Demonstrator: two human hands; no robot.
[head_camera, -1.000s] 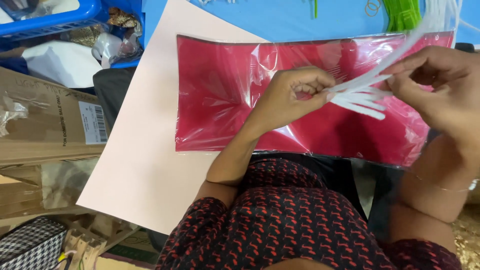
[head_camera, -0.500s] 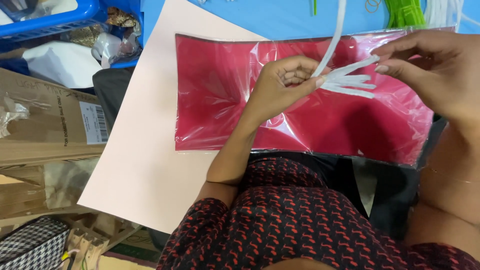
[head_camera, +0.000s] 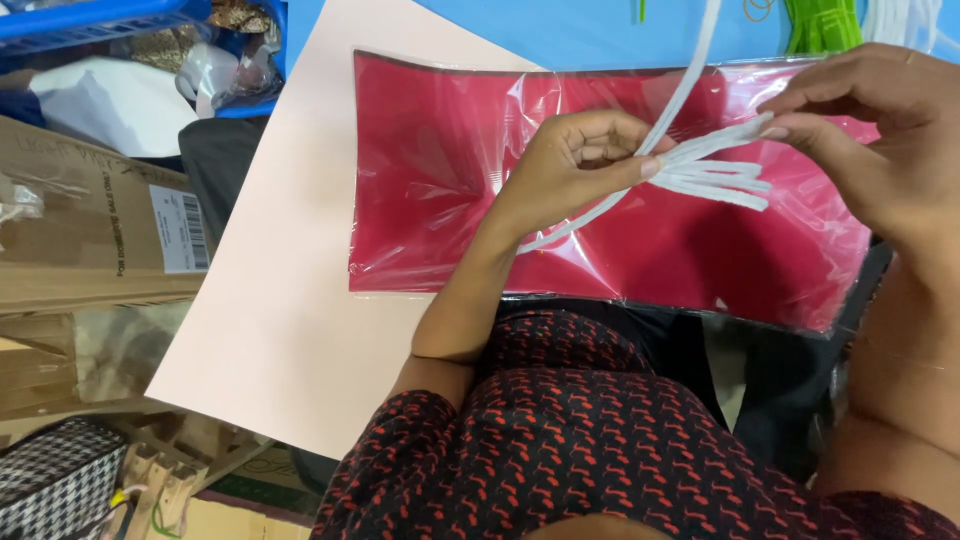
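Observation:
My left hand (head_camera: 575, 160) pinches a bundle of white fuzzy pipe cleaners (head_camera: 715, 178) at its gathered end, with the loose ends fanning out to the right. One long white strand (head_camera: 690, 70) runs up from the pinch toward the table top. My right hand (head_camera: 875, 130) holds the tip of one strand at the upper right of the bundle. Both hands hover over a red sheet in a clear plastic sleeve (head_camera: 450, 170), which lies on a pale pink card (head_camera: 280, 320).
A blue table surface (head_camera: 560, 25) lies at the top, with green pipe cleaners (head_camera: 820, 25) at its far edge. Cardboard boxes (head_camera: 90, 220) and a blue crate (head_camera: 100, 20) with bags sit to the left. A checked bag (head_camera: 50, 480) stands at the lower left.
Both hands have shifted slightly left and up over the red sheet. The long strand now rises straight up from the pinch instead of slanting to the upper right.

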